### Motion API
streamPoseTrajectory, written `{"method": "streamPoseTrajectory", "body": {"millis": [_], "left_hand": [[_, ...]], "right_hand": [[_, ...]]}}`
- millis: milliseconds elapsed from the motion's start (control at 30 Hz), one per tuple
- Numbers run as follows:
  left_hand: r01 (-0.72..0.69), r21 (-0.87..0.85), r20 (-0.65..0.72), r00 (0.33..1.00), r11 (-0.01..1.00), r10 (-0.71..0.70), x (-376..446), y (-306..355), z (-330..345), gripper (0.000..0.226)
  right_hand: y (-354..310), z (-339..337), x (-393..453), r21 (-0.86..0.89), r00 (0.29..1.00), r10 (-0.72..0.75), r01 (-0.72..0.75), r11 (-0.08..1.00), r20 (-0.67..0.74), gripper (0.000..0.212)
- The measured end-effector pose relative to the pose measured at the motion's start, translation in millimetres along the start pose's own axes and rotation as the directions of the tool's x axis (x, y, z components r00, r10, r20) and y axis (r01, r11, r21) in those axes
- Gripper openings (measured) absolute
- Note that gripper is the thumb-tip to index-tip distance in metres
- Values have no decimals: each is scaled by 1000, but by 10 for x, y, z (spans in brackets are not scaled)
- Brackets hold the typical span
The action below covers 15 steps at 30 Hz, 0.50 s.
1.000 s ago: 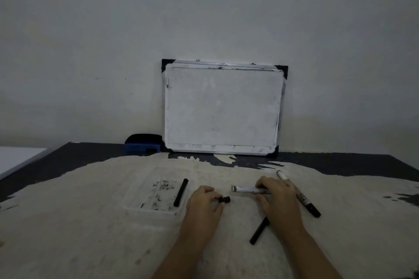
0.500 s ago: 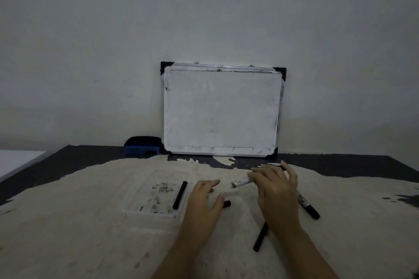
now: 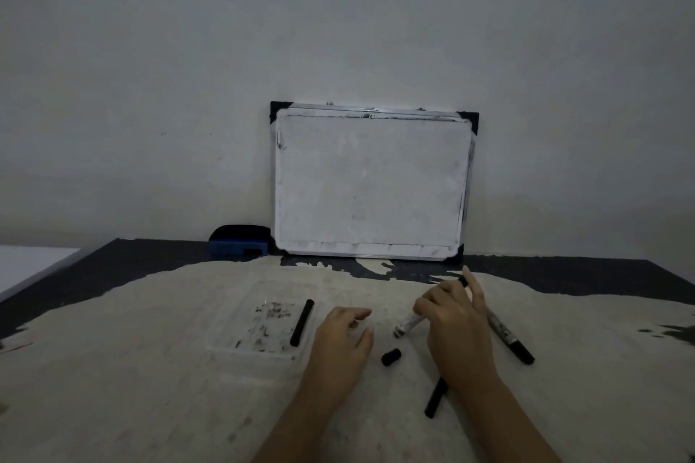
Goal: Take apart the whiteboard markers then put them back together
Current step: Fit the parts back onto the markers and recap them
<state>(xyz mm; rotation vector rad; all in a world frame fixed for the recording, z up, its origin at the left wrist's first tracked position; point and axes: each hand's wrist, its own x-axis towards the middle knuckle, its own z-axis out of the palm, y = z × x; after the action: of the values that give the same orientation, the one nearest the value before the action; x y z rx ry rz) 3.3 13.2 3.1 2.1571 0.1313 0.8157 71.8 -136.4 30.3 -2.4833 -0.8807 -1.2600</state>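
Observation:
My right hand (image 3: pixel 457 327) holds a white marker barrel (image 3: pixel 409 325) tilted above the table, its open end pointing down left. A small black end piece (image 3: pixel 391 356) lies loose on the table just below that barrel and right of my left hand (image 3: pixel 340 344). My left hand rests palm down with fingers apart and holds nothing. A whole marker (image 3: pixel 509 336) with a black cap lies right of my right hand. One black stick (image 3: pixel 436 398) lies partly under my right wrist. Another black stick (image 3: pixel 301 322) rests on the clear tray (image 3: pixel 240 338).
A small whiteboard (image 3: pixel 370 184) leans on the wall at the back of the table. A blue eraser (image 3: pixel 239 245) sits left of it. The worn table top (image 3: pixel 131 387) is pale in the middle and dark along the back edge.
My right hand lifted the white barrel off the table and tilted it. My left hand let go of the small black end piece, which now lies loose on the table.

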Motion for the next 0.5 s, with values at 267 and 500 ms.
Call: {"method": "streamPoseTrajectory", "body": {"millis": [267, 500], "left_hand": [[33, -119, 23, 999, 992, -30, 1, 39, -20, 30], [104, -271, 17, 994, 957, -104, 5, 51, -47, 25]], "right_hand": [[-14, 53, -73, 221, 964, 257, -264, 939, 59, 27], [-71, 21, -49, 271, 972, 232, -235, 934, 42, 30]]}}
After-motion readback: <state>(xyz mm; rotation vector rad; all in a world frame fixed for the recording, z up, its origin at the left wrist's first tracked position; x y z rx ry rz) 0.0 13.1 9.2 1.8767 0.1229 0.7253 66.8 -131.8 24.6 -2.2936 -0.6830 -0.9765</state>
